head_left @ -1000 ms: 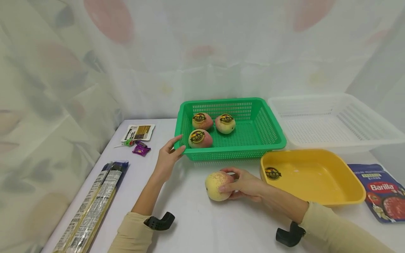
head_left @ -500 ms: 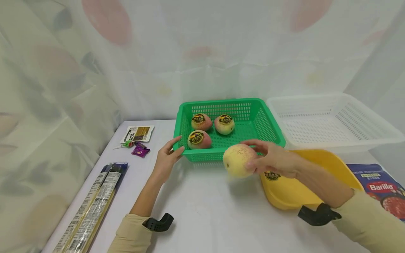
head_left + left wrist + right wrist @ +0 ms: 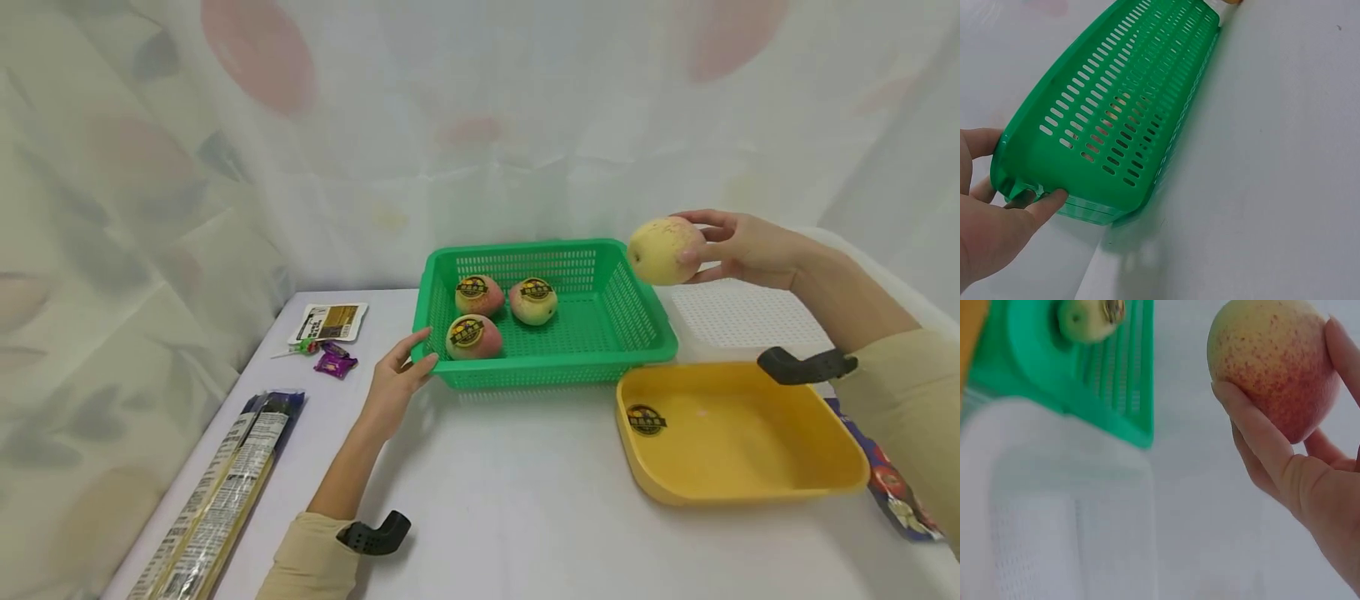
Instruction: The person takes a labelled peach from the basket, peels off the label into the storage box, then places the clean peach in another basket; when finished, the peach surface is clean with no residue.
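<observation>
Behind the yellow tub [image 3: 738, 442] on the bench [image 3: 487, 492], your right forearm [image 3: 851, 292] covers part of the white basket [image 3: 731, 317]. The peach [image 3: 663, 252] is raised, gripped between thumb and bent fingers of your right hand [image 3: 753, 250]; your left hand [image 3: 395, 379] pinches the green basket [image 3: 555, 362] with three other peaches [image 3: 487, 339].

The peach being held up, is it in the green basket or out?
Out: the right hand holds the peach in the air, and the right wrist view shows it clear of the green basket.
</observation>
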Available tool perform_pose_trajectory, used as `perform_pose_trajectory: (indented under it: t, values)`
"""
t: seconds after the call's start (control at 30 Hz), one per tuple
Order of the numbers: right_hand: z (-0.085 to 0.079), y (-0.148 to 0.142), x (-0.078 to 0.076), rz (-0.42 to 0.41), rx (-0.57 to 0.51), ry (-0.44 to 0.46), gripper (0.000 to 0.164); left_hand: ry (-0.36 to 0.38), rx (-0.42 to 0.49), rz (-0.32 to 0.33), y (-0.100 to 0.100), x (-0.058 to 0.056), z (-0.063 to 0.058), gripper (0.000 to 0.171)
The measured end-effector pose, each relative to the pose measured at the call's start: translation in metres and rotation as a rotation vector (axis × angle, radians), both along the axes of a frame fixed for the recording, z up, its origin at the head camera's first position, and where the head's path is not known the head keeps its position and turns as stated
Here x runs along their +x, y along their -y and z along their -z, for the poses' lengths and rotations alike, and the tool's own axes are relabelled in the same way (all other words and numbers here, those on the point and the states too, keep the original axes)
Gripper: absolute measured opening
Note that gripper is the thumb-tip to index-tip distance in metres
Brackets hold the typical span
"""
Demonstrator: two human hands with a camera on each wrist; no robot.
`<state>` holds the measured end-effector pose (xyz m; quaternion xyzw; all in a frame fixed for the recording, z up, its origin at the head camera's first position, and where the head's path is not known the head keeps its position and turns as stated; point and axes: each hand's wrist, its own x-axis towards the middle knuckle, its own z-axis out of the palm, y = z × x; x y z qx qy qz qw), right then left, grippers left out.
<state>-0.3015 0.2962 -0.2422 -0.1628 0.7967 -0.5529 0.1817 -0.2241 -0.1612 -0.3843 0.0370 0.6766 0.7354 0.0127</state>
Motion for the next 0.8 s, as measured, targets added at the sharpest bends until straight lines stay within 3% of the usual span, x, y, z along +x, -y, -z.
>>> perform_pose_trajectory:
  t: [0.17,0.37,0.57,0.8]
  values:
    - [0.007,-0.026,-0.035,0.022,0.004,0.009,0.059,-0.001,-0.002,0.009,0.001,0.001,0.001,0.052]
    - [0.031,-0.055,-0.061,0.095,-0.045,0.143,0.067,-0.013,0.000,0.017,-0.001,0.003,0.001,0.051]
    - [0.056,-0.076,-0.064,0.185,-0.124,0.283,0.079,-0.010,-0.005,0.025,-0.004,0.006,0.003,0.050]
    - [0.078,-0.085,-0.062,0.206,-0.020,0.266,0.077,-0.017,-0.018,0.032,-0.004,0.009,0.001,0.052]
